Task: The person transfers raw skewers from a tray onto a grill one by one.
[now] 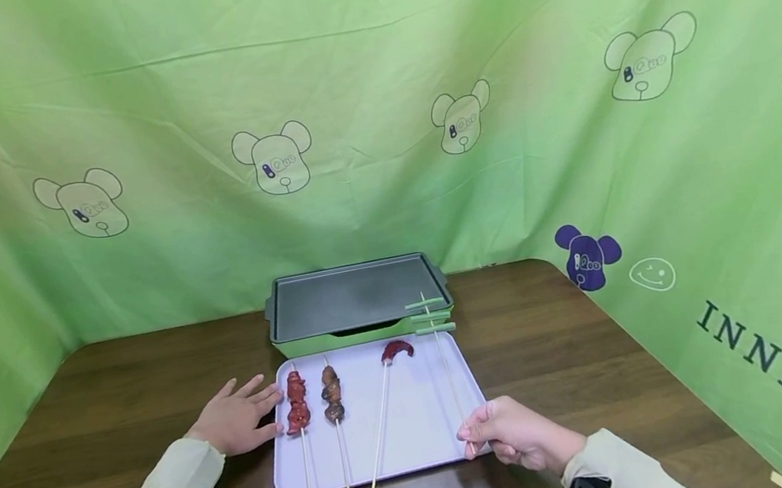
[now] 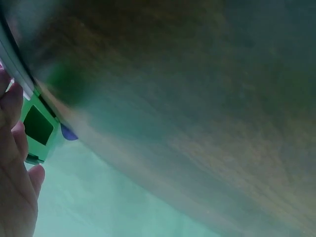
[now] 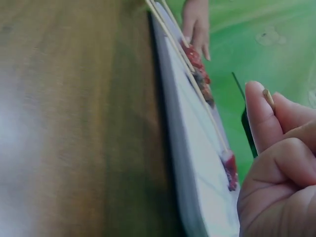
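Note:
My right hand (image 1: 514,432) pinches the lower end of a bamboo skewer of green vegetable sticks (image 1: 431,317) between thumb and fingers. The green pieces overlap the grill's front right corner in the head view; whether they touch it I cannot tell. In the right wrist view the skewer's butt end (image 3: 269,99) pokes out from the fingertips. Fingers spread, my left hand (image 1: 235,419) rests at the left rim of a pale lilac tray (image 1: 421,442). On that tray lie a red meat skewer (image 1: 296,401), a brown meat skewer (image 1: 333,396) and a skewer with a curled dark-red piece (image 1: 396,350).
A grey griddle plate (image 1: 353,296) on a green base (image 1: 345,339) stands just behind the tray. Skewer handles overhang the tray's front rim. Brown wooden table (image 1: 140,391) surrounds them, with a green printed curtain (image 1: 371,213) behind and at both sides.

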Demonstrator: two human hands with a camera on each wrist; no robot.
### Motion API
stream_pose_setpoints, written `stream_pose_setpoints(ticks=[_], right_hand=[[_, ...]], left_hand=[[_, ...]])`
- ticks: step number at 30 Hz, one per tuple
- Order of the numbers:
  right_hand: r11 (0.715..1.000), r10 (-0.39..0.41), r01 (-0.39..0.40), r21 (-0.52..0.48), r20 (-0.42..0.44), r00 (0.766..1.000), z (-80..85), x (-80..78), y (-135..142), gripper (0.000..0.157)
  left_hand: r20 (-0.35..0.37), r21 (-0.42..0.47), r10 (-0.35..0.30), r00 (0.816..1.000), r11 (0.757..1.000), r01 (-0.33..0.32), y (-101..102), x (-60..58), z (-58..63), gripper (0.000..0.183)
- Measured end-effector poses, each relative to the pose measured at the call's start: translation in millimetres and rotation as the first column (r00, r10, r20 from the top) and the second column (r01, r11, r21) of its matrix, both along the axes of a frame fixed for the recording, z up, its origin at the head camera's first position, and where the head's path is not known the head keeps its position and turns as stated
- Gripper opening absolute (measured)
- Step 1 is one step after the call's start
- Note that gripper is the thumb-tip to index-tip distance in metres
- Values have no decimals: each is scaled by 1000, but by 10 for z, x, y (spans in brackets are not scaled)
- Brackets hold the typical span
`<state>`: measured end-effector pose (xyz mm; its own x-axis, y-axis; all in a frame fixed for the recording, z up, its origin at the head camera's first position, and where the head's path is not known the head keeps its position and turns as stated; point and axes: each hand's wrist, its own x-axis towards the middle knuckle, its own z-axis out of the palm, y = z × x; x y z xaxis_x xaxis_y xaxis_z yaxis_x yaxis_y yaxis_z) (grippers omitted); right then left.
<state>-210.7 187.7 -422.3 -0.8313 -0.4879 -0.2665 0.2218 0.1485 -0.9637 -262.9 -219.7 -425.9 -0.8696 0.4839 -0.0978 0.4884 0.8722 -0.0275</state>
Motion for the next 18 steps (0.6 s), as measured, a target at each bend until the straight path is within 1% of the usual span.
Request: stream_pose_setpoints(ticks=[5,8,11,14,18], right_hand=[[999,45,-45,29,-8,999,58,-83,32,10],[998,56,-55,30,-19,998,87,-125,35,21],[999,47,-46,24,-23,999,103,-166,24,34],[1000,27,-27,15,-13,1000,111,-202,10,43],[1000,8,-8,9,-7,1000,116,-238,-3,46]], left_hand=[[2,9,-2,1000,1000,1,-1,0,0,58],[5,10,0,1000,1000,0,1,0,-2,58],[2,4,-3,1000,1000,3,-2,-7,-8,58],[-4,3,-5,1000,1000,5,-2,-8,-15,58],[-36,4,-19,999,1000,19,-6,-9,-26,56]])
